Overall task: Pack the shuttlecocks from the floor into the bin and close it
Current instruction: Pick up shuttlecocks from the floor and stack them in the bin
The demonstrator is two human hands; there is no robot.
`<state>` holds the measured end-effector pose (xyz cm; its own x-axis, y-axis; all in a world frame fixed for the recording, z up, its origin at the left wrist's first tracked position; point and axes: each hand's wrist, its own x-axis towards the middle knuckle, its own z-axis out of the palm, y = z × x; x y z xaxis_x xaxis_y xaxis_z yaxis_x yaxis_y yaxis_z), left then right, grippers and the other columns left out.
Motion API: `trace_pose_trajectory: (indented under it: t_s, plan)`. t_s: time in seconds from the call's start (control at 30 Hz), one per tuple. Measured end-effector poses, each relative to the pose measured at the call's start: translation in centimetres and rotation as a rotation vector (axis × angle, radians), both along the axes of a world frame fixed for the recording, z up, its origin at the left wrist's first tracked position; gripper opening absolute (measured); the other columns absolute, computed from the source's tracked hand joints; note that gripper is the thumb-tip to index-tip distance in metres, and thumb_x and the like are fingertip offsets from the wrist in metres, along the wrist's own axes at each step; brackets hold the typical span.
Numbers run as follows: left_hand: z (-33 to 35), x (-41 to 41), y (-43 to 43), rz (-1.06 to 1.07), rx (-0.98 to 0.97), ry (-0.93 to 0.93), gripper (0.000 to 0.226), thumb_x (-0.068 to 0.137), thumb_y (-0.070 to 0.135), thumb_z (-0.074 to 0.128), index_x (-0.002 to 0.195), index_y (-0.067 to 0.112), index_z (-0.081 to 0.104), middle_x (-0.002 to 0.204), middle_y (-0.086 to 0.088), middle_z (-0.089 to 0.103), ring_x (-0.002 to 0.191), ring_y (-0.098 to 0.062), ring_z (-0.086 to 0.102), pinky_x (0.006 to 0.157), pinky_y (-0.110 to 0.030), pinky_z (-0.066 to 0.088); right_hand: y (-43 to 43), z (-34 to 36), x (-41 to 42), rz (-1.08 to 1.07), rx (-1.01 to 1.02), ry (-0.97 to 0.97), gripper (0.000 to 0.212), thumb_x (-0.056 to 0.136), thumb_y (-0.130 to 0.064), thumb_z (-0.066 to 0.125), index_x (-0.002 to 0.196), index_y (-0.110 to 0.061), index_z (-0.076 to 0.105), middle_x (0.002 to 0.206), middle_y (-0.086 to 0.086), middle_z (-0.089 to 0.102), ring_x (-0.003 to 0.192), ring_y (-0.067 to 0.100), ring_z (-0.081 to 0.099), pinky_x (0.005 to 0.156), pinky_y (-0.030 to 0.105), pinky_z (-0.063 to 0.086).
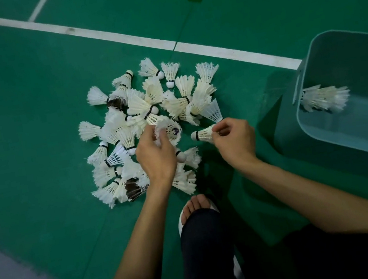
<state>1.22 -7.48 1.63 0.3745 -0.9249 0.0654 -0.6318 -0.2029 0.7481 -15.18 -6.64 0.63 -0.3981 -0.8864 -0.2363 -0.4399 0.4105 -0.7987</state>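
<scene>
To the left of the bin [287, 127], well apart from it, the pile of shuttlecocks [140, 112] is spread on the green floor [29, 115]. Inside the bin, against its left wall, a small cluster of packed shuttlecocks [323, 98] is seen. Most of the packing is judged undone. No lid is in view.

The left hand [156, 155] is held over the pile, farther from the bin than the right. Its fingers are curled round the feather skirt of a marked shuttlecock [172, 130]. The right hand [234, 141] is at the pile's bin-side edge. A second shuttlecock [202, 134] is pinched by its feather end between thumb and fingers, with the cork pointed away from the bin.

Risks, as judged:
- The pinch on feather tips is thin. The second shuttlecock could be dropped in the gap before the bin's rim is reached.
- If it is tossed instead of carried, it could be bounced off the rim.
- The marked shuttlecock's feathers could be bent or crushed by the wrapped grip.
- Feathers in the pile are interlocked, so neighbours could be dragged out and scattered farther from the bin on lifting.
- 1 sandalled foot [198, 207] is set just beside the pile, left of the bin, so strays could be trodden on.
- Closing cannot be assessed, as the lid's place is unknown.
</scene>
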Motion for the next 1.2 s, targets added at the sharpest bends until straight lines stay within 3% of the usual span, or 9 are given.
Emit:
trace_pose_trajectory:
  t_s: [0.13, 0.27, 0.47, 0.57, 0.7, 0.8, 0.97, 1.07, 1.2]
  plan:
    - [1.2, -0.2, 0.0, -0.103, 0.039, 0.102, 0.018, 0.102, 0.028, 0.056, 0.089, 0.022, 0.067, 0.079, 0.005, 0.065, 0.068, -0.006, 0.056, 0.063, -0.032, 0.047, 0.4, 1.8, 0.0, 0.044, -0.184, 0.065, 0.007, 0.084, -0.012, 0.076, 0.084, -0.019, 0.073, 0.076, -0.005, 0.072, 0.069, 0.013, 0.069, 0.068, 0.040, 0.061]
    - [4.6, -2.0, -1.1, -0.151, -0.013, 0.117, 0.024, 0.100, 0.029, 0.061, 0.077, 0.020, 0.065, 0.070, 0.008, 0.064, 0.060, -0.009, 0.053, 0.055, -0.028, 0.041, 0.0, 6.8, -1.4, 0.111, -0.385, 0.188, 0.005, 0.085, -0.014, 0.075, 0.089, -0.016, 0.074, 0.078, -0.004, 0.074, 0.070, 0.015, 0.070, 0.068, 0.039, 0.061]
    - [11.2, -9.0, -3.5, -0.369, -0.138, 0.267, 0.019, 0.098, 0.027, 0.063, 0.085, 0.018, 0.072, 0.079, 0.001, 0.070, 0.074, -0.019, 0.065, 0.063, -0.034, 0.053, -0.6, 14.2, -9.9, -0.138, -0.310, -0.030, 0.028, 0.075, -0.017, 0.079, 0.096, -0.020, 0.061, 0.077, -0.006, 0.072, 0.074, 0.016, 0.071, 0.076, 0.036, 0.060]
    - [12.8, -14.8, -4.0, -0.507, -0.188, 0.330, 0.025, 0.095, 0.024, 0.064, 0.070, 0.020, 0.062, 0.063, 0.012, 0.055, 0.062, -0.009, 0.050, 0.058, -0.028, 0.040, 0.6, 16.0, -17.5, -0.278, -0.265, -0.164, 0.033, 0.062, -0.019, 0.083, 0.090, -0.020, 0.065, 0.074, -0.002, 0.076, 0.068, 0.018, 0.072, 0.070, 0.036, 0.061]
    - [12.9, -23.3, -3.7, -0.645, -0.179, 0.294, 0.031, 0.091, 0.026, 0.065, 0.066, 0.015, 0.053, 0.061, 0.009, 0.046, 0.062, -0.007, 0.041, 0.058, -0.029, 0.034, 3.3, 14.5, -27.7, -0.510, -0.156, -0.038, 0.019, 0.057, -0.021, 0.088, 0.069, -0.017, 0.073, 0.070, -0.002, 0.074, 0.064, 0.014, 0.069, 0.070, 0.033, 0.060]
    - [11.1, -28.6, -2.8, -0.710, -0.092, 0.199, 0.032, 0.092, 0.028, 0.061, 0.064, 0.020, 0.047, 0.060, 0.008, 0.050, 0.059, -0.012, 0.046, 0.054, -0.030, 0.032, 3.6, 10.1, -33.1, -0.623, 0.052, 0.068, 0.015, 0.068, -0.017, 0.087, 0.068, -0.018, 0.073, 0.076, -0.001, 0.074, 0.075, 0.018, 0.072, 0.080, 0.037, 0.063]
    - [6.3, -32.6, -2.1, -0.786, 0.235, -0.128, 0.023, 0.093, 0.017, 0.048, 0.070, 0.016, 0.045, 0.070, -0.004, 0.055, 0.068, -0.030, 0.055, 0.050, -0.031, 0.029, 1.4, 3.0, -35.6, -0.702, 0.296, 0.053, 0.022, 0.080, -0.013, 0.076, 0.099, -0.002, 0.073, 0.097, 0.012, 0.074, 0.086, 0.029, 0.072, 0.073, 0.034, 0.060]
    - [4.8, -33.2, -3.1, -0.832, 0.487, -0.267, 0.009, 0.090, 0.015, 0.048, 0.084, 0.011, 0.053, 0.084, -0.008, 0.058, 0.079, -0.033, 0.057, 0.063, -0.033, 0.040, -0.5, 0.1, -35.5, -0.687, 0.340, 0.007, 0.027, 0.077, -0.014, 0.078, 0.101, -0.002, 0.072, 0.098, 0.012, 0.074, 0.088, 0.030, 0.073, 0.074, 0.034, 0.062]
    - [3.2, -33.1, -4.0, -0.896, 0.737, -0.295, 0.010, 0.090, 0.008, 0.047, 0.082, 0.008, 0.053, 0.092, -0.013, 0.062, 0.084, -0.033, 0.063, 0.079, -0.037, 0.054, -2.6, -2.3, -34.5, -0.645, 0.354, -0.199, 0.024, 0.069, -0.005, 0.079, 0.091, -0.003, 0.071, 0.093, 0.016, 0.077, 0.068, 0.027, 0.071, 0.043, 0.025, 0.050]
